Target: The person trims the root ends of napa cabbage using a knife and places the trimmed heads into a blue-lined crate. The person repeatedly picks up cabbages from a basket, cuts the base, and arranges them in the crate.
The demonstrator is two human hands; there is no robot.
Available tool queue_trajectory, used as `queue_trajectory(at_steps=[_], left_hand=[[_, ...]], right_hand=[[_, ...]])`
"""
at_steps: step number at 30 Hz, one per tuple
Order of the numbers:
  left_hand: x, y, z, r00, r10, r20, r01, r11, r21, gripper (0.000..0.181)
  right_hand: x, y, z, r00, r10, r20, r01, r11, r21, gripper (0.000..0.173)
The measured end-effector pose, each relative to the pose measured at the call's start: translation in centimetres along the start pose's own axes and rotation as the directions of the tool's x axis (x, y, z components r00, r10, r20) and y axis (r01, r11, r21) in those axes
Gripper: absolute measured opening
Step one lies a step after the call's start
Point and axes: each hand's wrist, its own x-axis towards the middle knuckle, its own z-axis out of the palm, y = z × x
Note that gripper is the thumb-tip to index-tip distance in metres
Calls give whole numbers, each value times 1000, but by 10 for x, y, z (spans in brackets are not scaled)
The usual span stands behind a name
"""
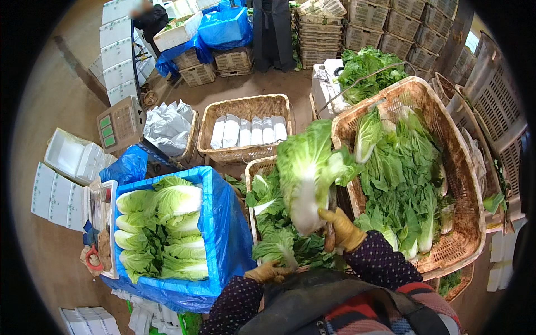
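Note:
Both my hands wear yellowish gloves. My right hand grips the brown handle of what looks like a knife, its thumb against the white base of a leafy Chinese cabbage. That cabbage is blurred and tilted, leaves up, above a crate of loose green leaves. My left hand is low at the crate's near edge, fingers partly apart beside a leaf, with no held thing visible. At left, trimmed cabbages lie in rows in a box lined with blue plastic. A large plastic crate at right holds more untrimmed cabbages.
Beyond the leaf crate, a basket holds white rolls, beside crumpled white bags and a scale. An orange-red tape roll lies left of the blue-lined box. Stacked crates and a person are farther back.

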Motion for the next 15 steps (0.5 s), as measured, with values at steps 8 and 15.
queue_trajectory(at_steps=[8, 15], left_hand=[[-16, 131, 35, 711, 655, -255, -644, 463, -609, 80], [-25, 121, 33, 625, 638, -450, -764, 381, -520, 75]], right_hand=[[-4, 25, 24, 990, 142, -8, -140, 956, -256, 60], [12, 41, 26, 998, 40, 40, -17, 891, -454, 56]])
